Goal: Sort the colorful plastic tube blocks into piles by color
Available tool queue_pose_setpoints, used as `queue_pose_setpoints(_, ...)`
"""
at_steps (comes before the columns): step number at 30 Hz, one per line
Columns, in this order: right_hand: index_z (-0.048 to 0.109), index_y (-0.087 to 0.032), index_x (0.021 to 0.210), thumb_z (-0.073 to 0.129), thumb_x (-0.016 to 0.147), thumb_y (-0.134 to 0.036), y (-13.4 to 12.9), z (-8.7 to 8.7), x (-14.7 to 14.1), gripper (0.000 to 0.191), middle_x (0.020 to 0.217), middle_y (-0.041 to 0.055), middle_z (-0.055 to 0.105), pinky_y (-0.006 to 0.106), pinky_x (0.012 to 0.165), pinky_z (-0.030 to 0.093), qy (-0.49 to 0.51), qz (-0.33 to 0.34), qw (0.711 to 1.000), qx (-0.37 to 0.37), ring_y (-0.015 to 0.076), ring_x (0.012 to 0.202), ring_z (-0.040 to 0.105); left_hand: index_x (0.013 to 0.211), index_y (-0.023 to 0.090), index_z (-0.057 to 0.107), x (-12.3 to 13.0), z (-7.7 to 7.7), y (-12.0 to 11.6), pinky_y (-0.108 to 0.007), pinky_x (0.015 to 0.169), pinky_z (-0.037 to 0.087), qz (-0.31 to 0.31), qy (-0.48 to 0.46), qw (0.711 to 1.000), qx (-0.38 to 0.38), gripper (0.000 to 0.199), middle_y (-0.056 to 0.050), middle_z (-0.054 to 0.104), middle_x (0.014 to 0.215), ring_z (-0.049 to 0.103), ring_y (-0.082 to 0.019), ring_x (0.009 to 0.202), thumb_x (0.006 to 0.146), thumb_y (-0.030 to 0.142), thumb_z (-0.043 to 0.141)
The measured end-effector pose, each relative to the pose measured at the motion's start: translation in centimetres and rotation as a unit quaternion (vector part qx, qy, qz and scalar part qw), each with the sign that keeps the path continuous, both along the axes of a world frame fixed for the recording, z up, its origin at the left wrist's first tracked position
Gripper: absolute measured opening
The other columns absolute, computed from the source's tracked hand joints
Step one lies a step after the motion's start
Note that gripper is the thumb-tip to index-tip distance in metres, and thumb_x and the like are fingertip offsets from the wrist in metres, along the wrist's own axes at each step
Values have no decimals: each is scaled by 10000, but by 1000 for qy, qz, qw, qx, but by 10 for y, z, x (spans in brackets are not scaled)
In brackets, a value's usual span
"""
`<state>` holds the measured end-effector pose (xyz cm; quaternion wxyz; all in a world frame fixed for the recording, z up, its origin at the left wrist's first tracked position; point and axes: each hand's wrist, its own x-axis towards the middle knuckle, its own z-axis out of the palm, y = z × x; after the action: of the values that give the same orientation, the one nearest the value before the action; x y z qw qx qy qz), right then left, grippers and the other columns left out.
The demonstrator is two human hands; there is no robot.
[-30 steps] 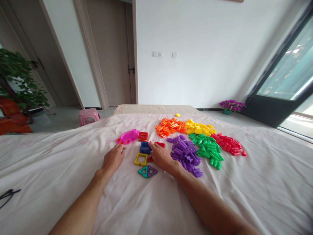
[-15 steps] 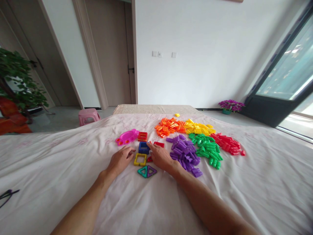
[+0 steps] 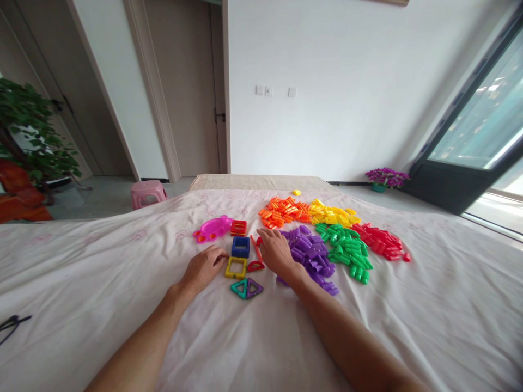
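Observation:
My left hand (image 3: 205,267) rests on the cloth, fingers loosely curved with a gap at the thumb and nothing visible in them. Beside it lie a yellow square magnetic tile (image 3: 236,268) and a stack of blue square tiles (image 3: 241,247). My right hand (image 3: 274,251) reaches over a red piece (image 3: 259,240), mostly hidden under its outstretched fingers; a grip on it does not show. Left of that hand are a thin red strip (image 3: 256,249) and a red half-round piece (image 3: 255,265). Nearer me, a teal triangle tile (image 3: 239,288) touches a purple triangle tile (image 3: 254,288).
A pink paw-shaped tray (image 3: 214,227) stands by stacked red square tiles (image 3: 238,228). To the right spread piles of purple (image 3: 308,250), orange (image 3: 284,211), yellow (image 3: 333,213), green (image 3: 345,245) and red (image 3: 379,239) plastic pieces. Glasses (image 3: 14,324) lie at far left.
My right hand has moved off the blue tiles, back to the right, and now covers the red piece. The thin red strip is uncovered. My left hand has barely moved.

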<state>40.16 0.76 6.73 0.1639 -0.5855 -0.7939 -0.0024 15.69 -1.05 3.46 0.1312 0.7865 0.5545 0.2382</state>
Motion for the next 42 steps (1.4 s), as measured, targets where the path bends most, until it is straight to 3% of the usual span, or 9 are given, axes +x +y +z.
queue_pose_setpoints(5, 505, -226, 1420, 412, 971, -206, 1, -1, 4, 459, 1377, 100, 586, 374, 1029, 374, -38, 22, 997, -65, 244, 1276, 487, 959, 243, 693, -1, -2, 0, -256, 774, 469, 2, -2, 1000, 5, 190, -27, 705, 994, 655, -153, 877, 909, 213, 512)
queue_pose_setpoints(8, 555, -225, 1370, 433, 950, -176, -2, 5, 4, 440, 1354, 97, 597, 351, 1001, 386, -38, 13, 998, -46, 239, 1250, 500, 949, 241, 695, -3, -2, 1, -258, 772, 469, -5, -5, 1000, 12, 188, -27, 706, 990, 656, -155, 881, 908, 214, 513)
queue_pose_setpoints(11, 664, -216, 1187, 409, 977, -213, -7, 15, 2, 331, 1224, 101, 662, 337, 921, 423, -58, 6, 998, -15, 240, 1149, 565, 944, 243, 698, -6, -4, 2, -263, 787, 476, -10, -7, 1000, 17, 190, -27, 707, 997, 655, -159, 891, 905, 214, 515)
queue_pose_setpoints(14, 712, -186, 990, 435, 990, -315, -11, 20, -4, 306, 1036, 116, 721, 346, 832, 454, -112, -2, 993, -39, 264, 1023, 640, 961, 245, 702, -9, -4, 4, -271, 822, 482, -2, -8, 1000, 22, 204, -29, 711, 1016, 656, -164, 921, 904, 215, 508)
queue_pose_setpoints(17, 711, -163, 1007, 525, 946, -370, -14, 20, -9, 284, 1010, 137, 736, 352, 778, 478, -143, -17, 986, -79, 293, 983, 681, 965, 243, 702, -11, -3, 4, -273, 851, 483, 8, -4, 1000, 25, 212, -28, 716, 1025, 657, -164, 947, 896, 203, 505)
queue_pose_setpoints(23, 712, -173, 1032, 515, 921, -251, -16, 21, -10, 240, 977, 154, 744, 320, 739, 481, -139, -34, 983, -116, 281, 951, 709, 969, 248, 702, -11, -3, 3, -268, 832, 487, 12, 2, 1000, 23, 215, -24, 721, 1023, 660, -161, 941, 898, 215, 501)
queue_pose_setpoints(29, 723, -199, 960, 510, 902, -259, -19, 35, -9, 229, 924, 95, 751, 267, 681, 426, -57, -63, 992, -92, 226, 852, 701, 958, 248, 706, -12, -2, 3, -273, 836, 487, 32, -6, 999, 31, 203, -24, 736, 1022, 666, -165, 938, 891, 226, 515)
queue_pose_setpoints(35, 737, -215, 848, 588, 821, -307, -37, 48, -22, 177, 806, 6, 731, 211, 579, 346, 35, 83, 982, -167, 136, 724, 642, 998, 256, 706, -26, -2, 8, -237, 759, 479, 163, -59, 984, 29, 229, -5, 764, 1002, 687, -148, 865, 889, 302, 510)
queue_pose_setpoints(42, 748, -198, 805, 591, 792, -252, -59, 49, -33, 167, 719, -20, 715, 192, 544, 354, -12, 253, 917, -309, 112, 632, 609, 996, 231, 703, -40, -4, 12, -260, 797, 509, 232, -109, 965, 60, 256, -19, 760, 984, 684, -159, 817, 885, 334, 496)
